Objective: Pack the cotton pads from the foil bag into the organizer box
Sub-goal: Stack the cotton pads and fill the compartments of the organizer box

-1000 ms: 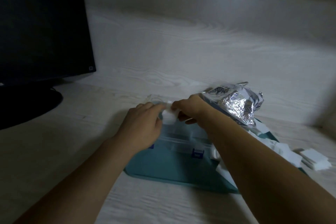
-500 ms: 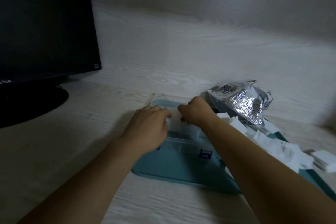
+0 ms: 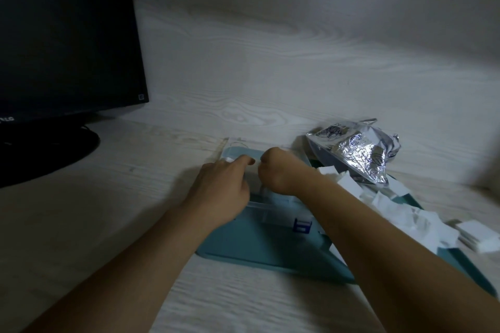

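1. One pale wood-grain counter [image 3: 270,84] carries everything, and a dark monitor [image 3: 65,35] stands at its far left.
2. Next in size, the teal box [image 3: 259,246] lies in front of me on the counter, its clear part under my hands and a blue latch [image 3: 302,226] on its near edge.
3. Crumpled, the foil bag [image 3: 357,154] rests on the box's right side, just beyond my right wrist.
4. White pads [image 3: 400,213] spill loose from the bag over the right part of the box; a small stack [image 3: 477,235] sits at its right edge.
5. My left hand [image 3: 224,189] rests on the box, fingers [image 3: 243,165] loosely bent and pointing toward the right hand.
6. My right hand [image 3: 281,173] is curled, knuckles up, over the box's far compartments; I cannot tell whether its fingers pinch a pad.
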